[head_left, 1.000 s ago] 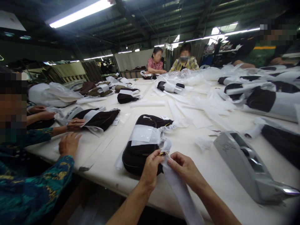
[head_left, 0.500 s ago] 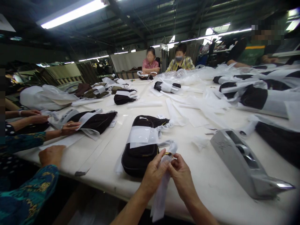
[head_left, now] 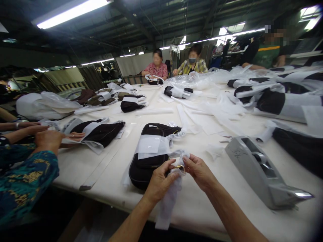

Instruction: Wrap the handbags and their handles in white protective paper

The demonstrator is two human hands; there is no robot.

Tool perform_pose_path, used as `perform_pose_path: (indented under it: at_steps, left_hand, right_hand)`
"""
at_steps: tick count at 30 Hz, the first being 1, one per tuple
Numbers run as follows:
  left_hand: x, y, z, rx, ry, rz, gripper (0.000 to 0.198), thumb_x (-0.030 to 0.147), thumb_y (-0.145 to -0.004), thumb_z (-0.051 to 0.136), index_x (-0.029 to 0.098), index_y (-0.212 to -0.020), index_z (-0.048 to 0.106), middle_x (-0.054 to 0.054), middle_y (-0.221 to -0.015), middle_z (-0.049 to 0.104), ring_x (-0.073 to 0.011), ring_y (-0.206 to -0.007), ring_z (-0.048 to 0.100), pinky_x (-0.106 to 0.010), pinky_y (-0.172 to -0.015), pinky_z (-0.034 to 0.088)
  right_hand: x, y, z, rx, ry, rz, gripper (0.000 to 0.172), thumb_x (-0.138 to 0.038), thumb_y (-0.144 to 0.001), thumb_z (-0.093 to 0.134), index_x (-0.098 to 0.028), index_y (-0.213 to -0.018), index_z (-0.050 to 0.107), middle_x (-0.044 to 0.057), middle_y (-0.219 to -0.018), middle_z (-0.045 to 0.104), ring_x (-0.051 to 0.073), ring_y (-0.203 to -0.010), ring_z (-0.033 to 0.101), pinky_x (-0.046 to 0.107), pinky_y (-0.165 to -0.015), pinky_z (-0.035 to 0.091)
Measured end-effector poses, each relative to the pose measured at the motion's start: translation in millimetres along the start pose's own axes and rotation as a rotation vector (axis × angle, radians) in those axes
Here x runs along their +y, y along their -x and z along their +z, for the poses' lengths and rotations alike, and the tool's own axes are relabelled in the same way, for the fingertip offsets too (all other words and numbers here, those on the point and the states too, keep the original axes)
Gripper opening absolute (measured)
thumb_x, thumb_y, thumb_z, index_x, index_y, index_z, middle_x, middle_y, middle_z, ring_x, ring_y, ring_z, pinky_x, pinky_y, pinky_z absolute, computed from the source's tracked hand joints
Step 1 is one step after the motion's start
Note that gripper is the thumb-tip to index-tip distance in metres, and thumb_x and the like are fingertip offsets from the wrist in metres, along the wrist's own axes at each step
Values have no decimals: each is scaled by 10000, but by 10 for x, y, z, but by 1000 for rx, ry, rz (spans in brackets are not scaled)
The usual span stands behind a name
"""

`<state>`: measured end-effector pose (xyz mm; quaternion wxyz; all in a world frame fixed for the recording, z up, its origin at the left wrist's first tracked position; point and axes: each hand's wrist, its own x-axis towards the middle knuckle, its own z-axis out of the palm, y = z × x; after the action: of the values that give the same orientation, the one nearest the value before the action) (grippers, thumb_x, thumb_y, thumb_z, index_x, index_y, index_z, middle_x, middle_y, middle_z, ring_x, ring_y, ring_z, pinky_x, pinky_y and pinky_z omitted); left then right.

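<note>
A black bag (head_left: pixel 141 171) lies on the table in front of me, with a band of white tissue paper (head_left: pixel 148 146) around its middle. From its right side runs a strap wrapped in thin white paper (head_left: pixel 185 155). My left hand (head_left: pixel 161 179) pinches a gold-coloured metal ring (head_left: pixel 179 167) together with the paper at the strap. Close beside it, my right hand (head_left: pixel 199 169) has thumb and fingers closed on the wrapped strap just above the ring. A loose white paper strip (head_left: pixel 168 205) hangs from the ring over the table's front edge.
A grey tape dispenser (head_left: pixel 252 168) stands at the right. Paper-wrapped black bags (head_left: pixel 271 101) and loose white sheets (head_left: pixel 207 122) spread behind it. At left, a co-worker's hands (head_left: pixel 49 139) handle another black bag (head_left: pixel 108 134). Other people sit across the table.
My right hand has shifted up from the ring to the wrapped strap. The hanging strip swings left. At left, the co-worker's near hand has moved up towards their bag.
</note>
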<state>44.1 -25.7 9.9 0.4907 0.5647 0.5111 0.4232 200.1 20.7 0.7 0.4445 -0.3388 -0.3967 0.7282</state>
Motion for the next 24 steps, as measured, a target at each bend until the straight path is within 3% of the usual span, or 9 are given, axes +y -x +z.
perform_pose_path:
  at_steps: [6, 10, 13, 16, 21, 24]
  left_hand:
    - [-27, -5, -34, -28, -39, 10, 552, 288, -744, 620, 186, -1254, 433, -49, -917, 661, -197, -854, 589, -291, -800, 428]
    - [-14, -1, -23, 21, 16, 1, 541, 284, -740, 626, 169, -1236, 443, -56, -925, 659, -201, -870, 587, -291, -806, 424]
    - [30, 10, -11, -24, 10, 37, 322, 289, -773, 584, 157, -1067, 587, -59, -956, 646, -201, -889, 571, -275, -798, 416]
    - [42, 26, -1, 14, -31, 46, 209, 309, -779, 577, 146, -887, 651, -44, -849, 645, -182, -815, 566, -246, -733, 416]
    - [11, 28, 5, 76, 55, 38, 251, 303, -771, 590, 161, -975, 626, -44, -907, 652, -183, -842, 571, -242, -741, 420]
    - [4, 8, -10, 122, 105, 7, 239, 305, -751, 613, 152, -932, 647, -43, -878, 664, -174, -809, 580, -231, -720, 427]
  right_hand:
    - [-108, -144, 129, -13, 326, -11, 320, -411, -681, 650, -126, -808, 582, 2, -642, 578, 95, -526, 471, 211, -477, 349]
    - [-100, -131, 134, -32, 275, 15, 320, -421, -727, 600, -131, -856, 560, 0, -662, 562, 86, -522, 457, 214, -481, 342]
    - [-88, -117, 129, -56, 299, -26, 278, -399, -732, 606, -140, -817, 551, -15, -637, 533, 84, -532, 445, 212, -488, 331]
    - [-96, -109, 145, -51, 396, -82, 252, -377, -712, 635, -146, -750, 541, -43, -581, 475, 73, -515, 405, 204, -474, 303]
    - [-136, -106, 195, -52, 360, -77, 250, -375, -728, 620, -148, -802, 543, -36, -617, 498, 79, -540, 424, 208, -497, 325]
    - [-139, -77, 186, -71, 320, -54, 276, -416, -759, 576, -146, -818, 558, -21, -645, 521, 87, -559, 448, 223, -529, 369]
